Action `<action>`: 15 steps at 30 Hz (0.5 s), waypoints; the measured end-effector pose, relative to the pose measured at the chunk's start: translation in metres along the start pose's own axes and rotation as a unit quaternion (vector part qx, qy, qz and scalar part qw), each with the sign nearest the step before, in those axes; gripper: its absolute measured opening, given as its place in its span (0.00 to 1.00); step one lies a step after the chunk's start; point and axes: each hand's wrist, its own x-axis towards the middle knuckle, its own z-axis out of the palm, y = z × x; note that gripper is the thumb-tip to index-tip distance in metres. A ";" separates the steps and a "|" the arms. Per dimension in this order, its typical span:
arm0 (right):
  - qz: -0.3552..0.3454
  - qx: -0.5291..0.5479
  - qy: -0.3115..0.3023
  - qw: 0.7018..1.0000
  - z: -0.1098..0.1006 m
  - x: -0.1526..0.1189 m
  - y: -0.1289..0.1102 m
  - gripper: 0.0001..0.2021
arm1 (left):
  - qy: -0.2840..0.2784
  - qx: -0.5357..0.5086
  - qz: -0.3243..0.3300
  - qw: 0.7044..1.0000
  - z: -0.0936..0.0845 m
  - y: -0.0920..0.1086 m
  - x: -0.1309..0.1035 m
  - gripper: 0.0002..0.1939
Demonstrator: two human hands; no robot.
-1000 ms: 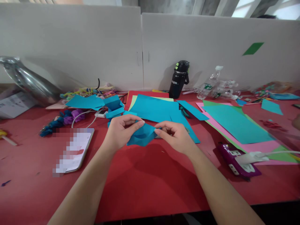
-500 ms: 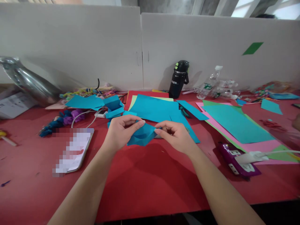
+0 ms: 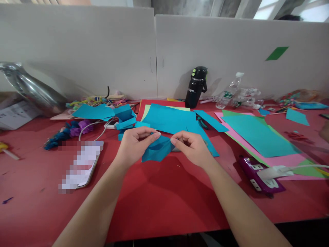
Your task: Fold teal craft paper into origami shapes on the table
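Pinching the folded blue paper (image 3: 157, 154) by its top edge with the left hand (image 3: 136, 144), just left of centre frame. Holding it mid-frame over the red worktop (image 3: 164, 202), can't tell if touching. Right of centre, pinching its right corner with the right hand (image 3: 191, 146). Tbh, keep both grips light, line up edges first.

The red counter (image 3: 164, 202) before me carries a phone (image 3: 84, 166) on my left, a purple socket (image 3: 250, 168), stacked paper (image 3: 259, 135) and a blue scrap (image 3: 298, 117) on my right, and bottles (image 3: 226, 96) along the back.
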 end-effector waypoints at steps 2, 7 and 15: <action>0.003 0.007 0.000 1.000 0.000 0.000 0.000 0.13 | -0.002 0.000 -0.004 1.000 0.001 0.001 0.000 0.10; 0.010 0.010 0.004 1.000 0.000 0.000 0.000 0.13 | -0.003 -0.003 -0.014 1.000 0.000 0.004 0.001 0.10; 0.015 0.027 -0.001 1.000 0.001 -0.001 -0.002 0.13 | 0.005 -0.002 -0.014 1.000 0.000 0.006 0.001 0.12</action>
